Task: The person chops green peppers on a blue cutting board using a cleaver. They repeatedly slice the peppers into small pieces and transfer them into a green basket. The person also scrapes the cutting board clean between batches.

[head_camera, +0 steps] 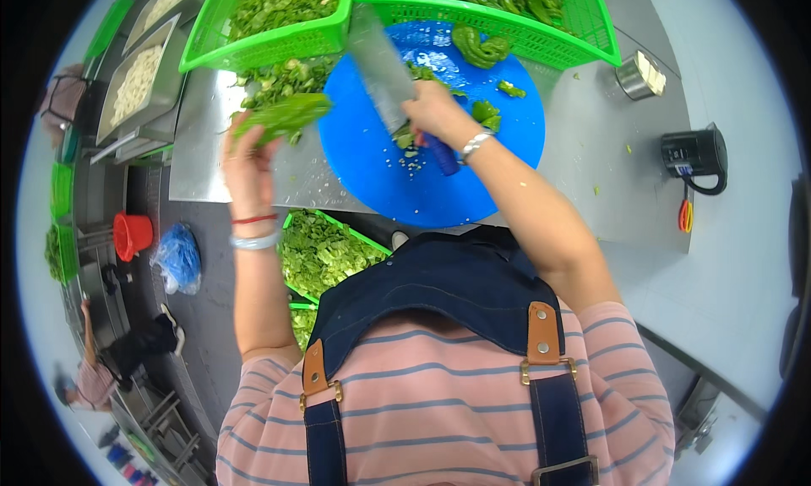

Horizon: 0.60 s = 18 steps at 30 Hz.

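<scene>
My left hand [250, 163] holds a long green pepper [282, 117], blurred, left of a round blue cutting board [437, 198]. My right hand [441, 112] grips a cleaver [383, 65] by its blue handle, with the broad blade slanting across the board's left part. Under and beside the blade lie green pepper scraps [405, 137] and pale seeds. A curled green pepper [479, 46] rests at the board's far edge, and cut pepper pieces [486, 113] lie right of my right hand. Chopped green pieces [288, 80] are heaped on the steel table left of the board.
Behind the board stand a green basket of chopped greens [266, 54] and a green basket of peppers [526, 39]. On the right are a metal container [635, 80], a black jug [690, 156] and orange-handled scissors [686, 217]. A basket of cut leaves [386, 253] sits below the table. Other people are at left.
</scene>
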Motion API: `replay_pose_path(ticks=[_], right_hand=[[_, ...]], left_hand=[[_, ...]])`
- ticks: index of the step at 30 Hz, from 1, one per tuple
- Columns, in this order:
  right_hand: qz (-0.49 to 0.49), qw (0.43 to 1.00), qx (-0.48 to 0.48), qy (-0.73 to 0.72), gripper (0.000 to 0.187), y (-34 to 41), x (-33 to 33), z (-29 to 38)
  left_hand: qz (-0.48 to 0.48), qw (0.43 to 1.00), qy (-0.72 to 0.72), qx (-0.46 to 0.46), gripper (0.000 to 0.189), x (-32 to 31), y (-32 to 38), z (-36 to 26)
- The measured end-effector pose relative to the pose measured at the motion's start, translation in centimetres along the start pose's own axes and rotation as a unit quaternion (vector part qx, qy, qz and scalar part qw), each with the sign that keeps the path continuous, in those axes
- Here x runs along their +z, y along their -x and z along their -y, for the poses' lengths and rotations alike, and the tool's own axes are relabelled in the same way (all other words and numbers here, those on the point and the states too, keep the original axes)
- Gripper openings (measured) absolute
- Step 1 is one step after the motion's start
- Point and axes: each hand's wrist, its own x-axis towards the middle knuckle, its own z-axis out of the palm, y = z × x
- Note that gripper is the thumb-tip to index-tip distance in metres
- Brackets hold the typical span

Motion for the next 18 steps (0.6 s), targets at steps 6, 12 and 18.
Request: replay_pose_path(ticks=[6, 12, 18], right_hand=[[-0.113, 0.992, 0.006, 0.049, 0.02, 6.2, -3.8, -1.2], [-0.09, 0.895, -0.237, 0.366, 0.015, 9.8, -3.0, 0.0], [-0.012, 0.838, -0.257, 0.482, 0.013, 8.0, -2.5, 2.3]], left_hand=[[-0.06, 0.995, -0.057, -0.062, 0.023, 3.6, 5.5, 10.8], [0.002, 0.963, -0.268, -0.043, 0.029, 3.1, 6.3, 11.2], [0.029, 0.93, -0.362, 0.064, 0.023, 2.0, 4.7, 11.1]])
